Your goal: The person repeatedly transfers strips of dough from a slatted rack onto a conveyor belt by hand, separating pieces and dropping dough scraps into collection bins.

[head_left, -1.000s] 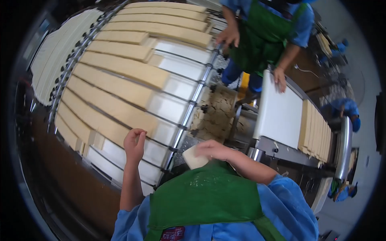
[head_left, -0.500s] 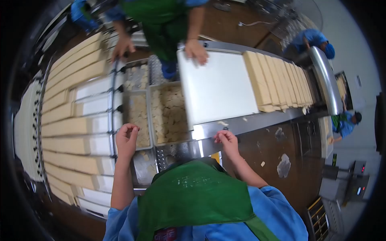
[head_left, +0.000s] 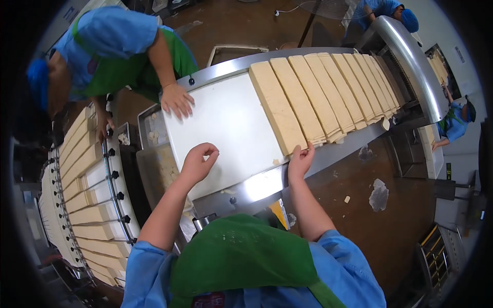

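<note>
Left hand: your left hand (head_left: 197,163) hangs over the bare white belt (head_left: 226,123), fingers curled in with thumb and fingertips pinched together. Whether anything sits in that pinch, you cannot tell; nothing shows between them.

Right hand: your right hand (head_left: 300,160) is at the near edge of the belt, fingers spread and raised, fingertips touching the near end of the first slab (head_left: 277,108). It is not closed around anything.

First slab: the pale tan slab lies flat across the belt, the leftmost of the row, its near end just over the belt's front edge, right at your fingertips.

Row of slabs: more slabs (head_left: 334,87) lie side by side to the right of the first one, touching each other, running toward the curved steel guard (head_left: 411,56).

Crumbs: small broken bits (head_left: 382,123) hang at the near ends of the slabs farther right, and a few lie on the brown floor (head_left: 359,205).

Steel edge: a shiny metal lip (head_left: 262,185) runs under the belt's front, between your two forearms.

Co-worker: another person in a blue shirt and green apron stands across the belt, one hand (head_left: 176,100) flat on its far left corner.

Left rack: a roller line (head_left: 84,205) carrying more long slabs sits well to your left.

Your apron: green apron (head_left: 241,256) over blue sleeves fills the bottom of the view.
</note>
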A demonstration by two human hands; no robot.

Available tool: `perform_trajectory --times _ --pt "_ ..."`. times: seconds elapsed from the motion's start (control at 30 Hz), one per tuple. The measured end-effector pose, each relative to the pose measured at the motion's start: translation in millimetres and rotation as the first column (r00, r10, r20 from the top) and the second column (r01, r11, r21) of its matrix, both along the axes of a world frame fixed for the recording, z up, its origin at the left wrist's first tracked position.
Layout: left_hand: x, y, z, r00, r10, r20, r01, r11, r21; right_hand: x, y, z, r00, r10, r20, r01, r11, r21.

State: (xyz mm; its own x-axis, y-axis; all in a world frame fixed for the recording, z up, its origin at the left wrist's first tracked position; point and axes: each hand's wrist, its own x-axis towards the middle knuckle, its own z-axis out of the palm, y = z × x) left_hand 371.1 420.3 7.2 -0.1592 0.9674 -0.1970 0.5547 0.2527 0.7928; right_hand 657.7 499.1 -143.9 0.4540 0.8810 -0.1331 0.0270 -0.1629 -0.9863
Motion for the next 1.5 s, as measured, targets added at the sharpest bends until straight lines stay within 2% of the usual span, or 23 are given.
perform_trajectory --times 0.1,0.2,0.27,0.4,0.5,0.6,0.7,0.8,0.87,0.93,0.97,1.0,1.03,1.07,1.1,1.13,1.17,1.2,1.23,1.33,1.43,1.5 --pt "4 57 -28 0.993 -0.088 -0.074 0.091 0.995 0.042 3 -6 -7 0.936 0.043 0.350 -0.055 0.998 0.024" --pt "11 128 -56 0.962 -0.100 -0.253 0.118 0.991 0.058 3 -7 0 0.907 0.054 0.418 -0.071 0.997 0.026" --pt "19 177 -82 0.915 -0.075 -0.396 0.194 0.943 0.270 6 -7 -3 0.897 0.082 0.434 -0.095 0.995 0.008" --pt "56 269 -79 0.798 0.015 -0.603 0.261 0.893 0.366 8 -5 -3 0.907 0.094 0.410 -0.101 0.995 -0.004" --pt "76 310 -93 0.739 0.060 -0.671 0.188 0.938 0.291 10 -4 -2 0.893 0.088 0.442 -0.102 0.995 0.010" --pt "91 310 -103 0.702 0.187 -0.687 0.072 0.941 0.330 13 -4 -2 0.882 0.105 0.459 -0.125 0.992 0.012" --pt "95 300 -84 0.705 0.051 -0.707 -0.025 0.999 0.048 16 -5 4 0.822 0.139 0.552 -0.224 0.970 0.089" --pt "70 276 -78 0.682 0.130 -0.719 -0.147 0.988 0.039 7 -21 21 0.818 0.284 0.501 -0.314 0.949 -0.025" --pt "40 248 -71 0.635 0.163 -0.755 -0.192 0.980 0.050 -8 -38 31 0.774 0.395 0.495 -0.419 0.905 -0.068" --pt "3 215 -64 0.611 0.219 -0.761 -0.262 0.963 0.068 -23 -44 49 0.736 0.547 0.398 -0.534 0.831 -0.154" --pt "-23 196 -70 0.554 0.279 -0.784 -0.266 0.952 0.151 -27 -39 64 0.645 0.625 0.440 -0.607 0.769 -0.203" --pt "-49 181 -65 0.620 0.235 -0.749 -0.327 0.945 0.025 -29 -32 68 0.592 0.667 0.453 -0.667 0.720 -0.188" --pt "-52 157 -44 0.493 0.255 -0.832 -0.350 0.933 0.079 -29 -23 73 0.534 0.704 0.468 -0.724 0.667 -0.178" --pt "-54 138 -31 0.632 0.259 -0.730 -0.362 0.932 0.017 -29 -14 78 0.472 0.737 0.484 -0.775 0.609 -0.171" --pt "-56 120 -21 0.751 0.263 -0.605 -0.360 0.932 -0.043 -24 -3 83 0.344 0.841 0.418 -0.820 0.486 -0.302" --pt "-57 103 -17 0.846 0.266 -0.461 -0.350 0.931 -0.105 -20 5 89 0.278 0.885 0.373 -0.824 0.419 -0.382" --pt "-54 88 -27 0.817 0.225 -0.531 -0.290 0.956 -0.043 -19 11 96 0.205 0.924 0.322 -0.821 0.341 -0.458" --pt "-54 85 -34 0.796 0.275 -0.540 -0.290 0.955 0.059 -20 14 100 0.129 0.955 0.267 -0.808 0.257 -0.529" --pt "-54 88 -38 0.775 0.325 -0.542 -0.286 0.945 0.158 -23 14 96 0.102 0.960 0.261 -0.797 0.236 -0.557" --pt "-55 105 -34 0.675 0.458 -0.578 -0.282 0.884 0.372 -32 3 94 0.231 0.935 0.268 -0.769 0.344 -0.539" --pt "-76 128 -56 0.753 0.382 -0.536 -0.192 0.907 0.375 -34 -5 76 0.296 0.906 0.301 -0.760 0.415 -0.501" --pt "-79 131 -70 0.708 0.381 -0.594 -0.160 0.906 0.391 -33 -12 72 0.332 0.893 0.305 -0.754 0.445 -0.483"
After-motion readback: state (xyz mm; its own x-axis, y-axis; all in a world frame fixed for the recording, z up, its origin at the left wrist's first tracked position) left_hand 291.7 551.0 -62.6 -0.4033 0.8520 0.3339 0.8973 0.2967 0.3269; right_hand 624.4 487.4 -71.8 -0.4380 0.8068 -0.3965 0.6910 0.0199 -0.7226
